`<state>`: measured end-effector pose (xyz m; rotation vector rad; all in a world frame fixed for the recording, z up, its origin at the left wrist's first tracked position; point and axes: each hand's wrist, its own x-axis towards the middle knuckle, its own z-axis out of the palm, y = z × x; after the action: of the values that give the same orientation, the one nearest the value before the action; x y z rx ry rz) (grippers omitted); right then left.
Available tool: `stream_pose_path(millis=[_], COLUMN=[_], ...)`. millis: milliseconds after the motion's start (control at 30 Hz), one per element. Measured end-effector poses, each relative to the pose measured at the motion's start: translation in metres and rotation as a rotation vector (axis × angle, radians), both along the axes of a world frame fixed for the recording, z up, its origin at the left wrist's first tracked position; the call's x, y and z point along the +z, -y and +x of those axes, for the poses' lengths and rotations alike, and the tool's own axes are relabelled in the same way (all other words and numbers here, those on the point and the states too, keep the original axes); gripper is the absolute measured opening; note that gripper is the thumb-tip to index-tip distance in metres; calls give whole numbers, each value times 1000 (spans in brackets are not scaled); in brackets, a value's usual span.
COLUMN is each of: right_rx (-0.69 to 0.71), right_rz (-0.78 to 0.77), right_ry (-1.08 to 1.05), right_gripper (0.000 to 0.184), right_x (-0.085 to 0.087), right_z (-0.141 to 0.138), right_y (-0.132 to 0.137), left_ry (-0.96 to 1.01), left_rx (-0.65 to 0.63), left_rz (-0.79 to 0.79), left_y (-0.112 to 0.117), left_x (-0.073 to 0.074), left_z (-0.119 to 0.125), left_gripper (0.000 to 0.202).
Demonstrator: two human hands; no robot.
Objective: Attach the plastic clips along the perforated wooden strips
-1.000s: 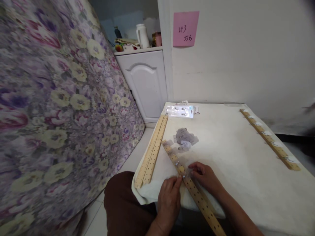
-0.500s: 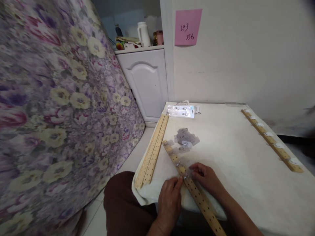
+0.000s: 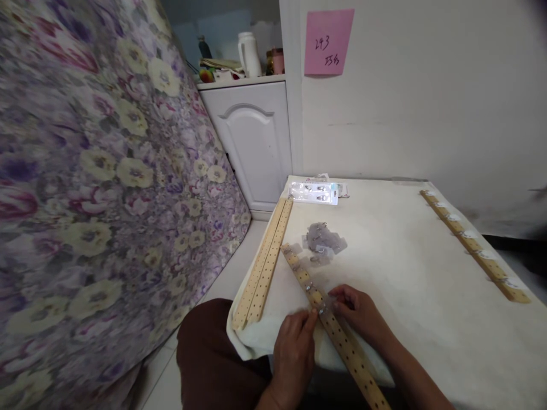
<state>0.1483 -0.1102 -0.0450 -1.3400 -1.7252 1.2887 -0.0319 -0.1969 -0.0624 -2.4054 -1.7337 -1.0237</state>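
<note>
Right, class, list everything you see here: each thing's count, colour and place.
Long perforated wooden strip: one, tan, under both hands.
Paired perforated wooden strips: two, tan, table's left edge.
Wooden strip with white discs: one, tan, table's right.
Small clear plastic pieces: pile, greyish, table's middle.
Clear blister pack: one, transparent, table's far edge.
Draped table: one, cream, foreground.
Paper sticky note: one, pink, wall.
Cabinet: one, white, behind table.
Floral fabric: one, purple, left.
Left hand, right hand: fingertips on long strip.
</note>
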Motion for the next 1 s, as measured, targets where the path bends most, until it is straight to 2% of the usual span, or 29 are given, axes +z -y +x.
stream_pose_path(millis=[367,633,800,1000], right_rx=[-11,-22,-1,-60], right_rz=[61,106,80,59], right_ry=[59,109,134,186], right_gripper=[17,21,22,12], right_x=[11,11,13,12], right_z=[-3,-4,-8,-14], right_y=[5,6,3,0], left_ry=[-18,-18,-6,3], left_rx=[11,-1,-16,-18], left_rz=[11,10,9,-5], left_y=[0,-2,-2,-2], left_x=[5,4,3,2], left_z=[1,-1,-2,-3], left_gripper=[44,43,45,46])
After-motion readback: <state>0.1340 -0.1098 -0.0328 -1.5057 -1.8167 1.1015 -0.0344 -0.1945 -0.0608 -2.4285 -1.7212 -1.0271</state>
